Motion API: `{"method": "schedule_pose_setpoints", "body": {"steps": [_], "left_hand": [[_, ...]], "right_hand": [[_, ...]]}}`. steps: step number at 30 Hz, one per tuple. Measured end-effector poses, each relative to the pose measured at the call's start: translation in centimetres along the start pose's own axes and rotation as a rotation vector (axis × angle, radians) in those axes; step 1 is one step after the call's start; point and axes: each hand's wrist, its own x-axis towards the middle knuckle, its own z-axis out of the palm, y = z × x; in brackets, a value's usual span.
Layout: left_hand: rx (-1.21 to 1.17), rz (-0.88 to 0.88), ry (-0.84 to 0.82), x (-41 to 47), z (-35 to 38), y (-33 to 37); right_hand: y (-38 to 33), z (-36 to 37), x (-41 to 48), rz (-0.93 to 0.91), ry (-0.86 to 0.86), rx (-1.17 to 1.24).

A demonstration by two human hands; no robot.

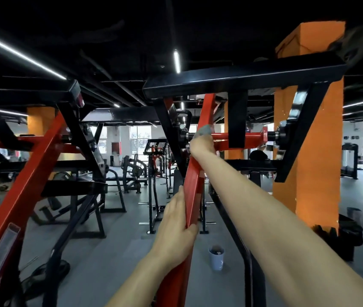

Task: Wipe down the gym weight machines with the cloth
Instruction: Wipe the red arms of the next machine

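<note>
**Plate-loaded weight machine, with cloth, mid-wipe**

Item 1. Weight machine (242, 78): black steel frame, heavy top beam running overhead, angled black struts on either side. It filled the centre and right of the view.

Item 2. Red lever arm (192, 196): a painted bar belonging to the machine, rising steeply from the lower centre to a pivot under the top beam. A red axle (238, 136) crossed horizontally at that pivot.

Item 3. Cloth (205, 130): grey, bunched, pressed against the red lever arm where it met the axle.

Item 4. Right hand (200, 145): arm stretched up and forward, fingers closed over the cloth and holding it to the bar.

Item 5. Left hand (176, 224): lower down, clasped around the same red lever arm, thumb on the near face and fingers wrapped round the far edge.

Item 6. Blue cup (216, 258): upright on the grey floor (109, 251), just right of the bar's lower end; contents unclear.

Item 7. Orange pillar (318, 151): behind the machine, at right.

Item 8. Second machine (32, 169): red and black, at left, well apart from both hands.
</note>
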Motion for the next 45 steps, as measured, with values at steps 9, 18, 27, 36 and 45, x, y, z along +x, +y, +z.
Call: {"method": "schedule_pose_setpoints", "body": {"steps": [9,18,27,36,45], "left_hand": [[0.016,-0.065,0.046,-0.6,0.4,0.4],[0.050,-0.097,-0.005,-1.4,0.9,0.9],[0.255,-0.026,0.062,-0.8,-0.1,0.3],[0.424,0.152,0.164,2.9,0.1,5.0],[0.476,0.527,0.461,14.4,3.0,20.7]], "right_hand": [[7.4,0.6,-8.8,-0.240,-0.031,-0.181],[4.0,-0.3,-6.0,-0.128,-0.008,-0.209],[7.5,-2.1,-13.8,-0.242,-0.182,-0.249],[7.0,-13.9,-15.5,-0.370,0.073,-0.285],[0.2,-29.6,-10.1,-1.170,0.774,-0.288]]}}
